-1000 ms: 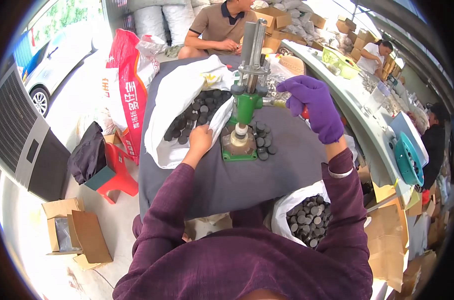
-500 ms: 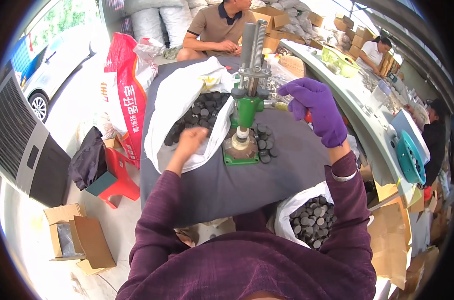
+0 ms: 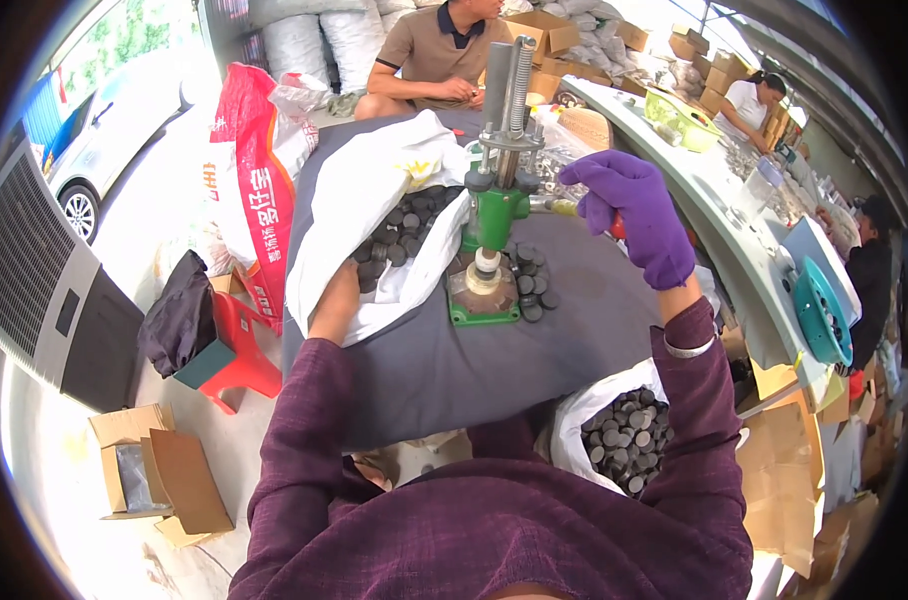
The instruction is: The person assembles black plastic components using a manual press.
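My left hand (image 3: pixel 340 290) is bare and reaches into a white sack (image 3: pixel 324 215) of dark round discs (image 3: pixel 406 228); the sack's edge and the discs hide its fingers. My right hand (image 3: pixel 639 215), in a purple glove, is closed around the lever of a green hand press (image 3: pixel 496 218), with a red knob (image 3: pixel 618 228) showing under the fingers. The press stands on a grey-covered table, its white-tipped plunger (image 3: pixel 487 258) over a pale round holder (image 3: pixel 485 278) on the base. A small pile of loose dark discs (image 3: pixel 531 285) lies beside the base.
Below the table's near edge, a second white sack (image 3: pixel 574 450) holds many discs. To the left stand a red stool (image 3: pixel 239 355) and a red-and-white bag (image 3: pixel 249 170). A long table (image 3: pixel 674 165) with basins runs along the right; a seated person (image 3: pixel 429 65) faces across the table.
My left hand has moved down and left, from above the sack's opening into it among the discs. My right hand has stayed at the lever almost unmoved.
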Demonstrator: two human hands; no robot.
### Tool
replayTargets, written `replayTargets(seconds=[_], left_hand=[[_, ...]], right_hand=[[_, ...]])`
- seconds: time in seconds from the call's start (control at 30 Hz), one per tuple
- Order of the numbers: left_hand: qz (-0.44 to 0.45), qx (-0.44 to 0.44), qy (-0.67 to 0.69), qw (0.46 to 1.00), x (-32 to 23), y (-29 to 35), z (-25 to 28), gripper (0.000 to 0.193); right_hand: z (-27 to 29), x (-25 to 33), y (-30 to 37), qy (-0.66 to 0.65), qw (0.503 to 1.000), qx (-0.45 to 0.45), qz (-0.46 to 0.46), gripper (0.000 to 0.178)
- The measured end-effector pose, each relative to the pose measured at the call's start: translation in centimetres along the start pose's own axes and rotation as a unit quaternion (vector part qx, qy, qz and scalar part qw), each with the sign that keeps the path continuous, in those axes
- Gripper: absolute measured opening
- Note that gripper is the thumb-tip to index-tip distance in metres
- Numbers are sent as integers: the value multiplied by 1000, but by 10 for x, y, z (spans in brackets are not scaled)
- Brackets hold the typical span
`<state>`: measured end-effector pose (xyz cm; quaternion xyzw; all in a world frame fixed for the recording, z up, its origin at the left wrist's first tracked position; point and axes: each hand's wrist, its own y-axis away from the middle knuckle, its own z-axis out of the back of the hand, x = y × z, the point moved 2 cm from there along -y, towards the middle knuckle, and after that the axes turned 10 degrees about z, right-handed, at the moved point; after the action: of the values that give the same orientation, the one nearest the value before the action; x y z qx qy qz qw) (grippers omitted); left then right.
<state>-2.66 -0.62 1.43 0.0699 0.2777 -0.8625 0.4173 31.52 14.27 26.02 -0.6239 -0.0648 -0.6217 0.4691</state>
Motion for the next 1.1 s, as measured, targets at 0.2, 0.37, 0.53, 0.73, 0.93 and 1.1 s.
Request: replayTargets(seconds=[0.2, 0.37, 0.53, 0.73, 0.93, 1.1], left_hand=[[-37, -11, 18, 999, -7, 20, 26, 40], [-46, -53, 14, 997, 6, 14, 12, 30], [-99, -96, 49, 989, 6, 24, 6, 20], [-42, -26, -30, 998, 4, 30, 0, 18], [-71, 9, 23, 997, 4, 32, 1, 16], [-28, 15, -22, 999, 2, 32, 0, 18]], right_hand=[[0, 0, 1, 3, 1000, -8, 11, 22], [-3, 5, 1, 6, 1000, 8, 11, 24], [0, 2, 1, -1, 1000, 7, 20, 22], [-1, 1, 1, 13, 999, 12, 32, 21], [2, -2, 1, -2, 1000, 14, 28, 23], [1, -3, 0, -5, 1000, 13, 24, 24]])
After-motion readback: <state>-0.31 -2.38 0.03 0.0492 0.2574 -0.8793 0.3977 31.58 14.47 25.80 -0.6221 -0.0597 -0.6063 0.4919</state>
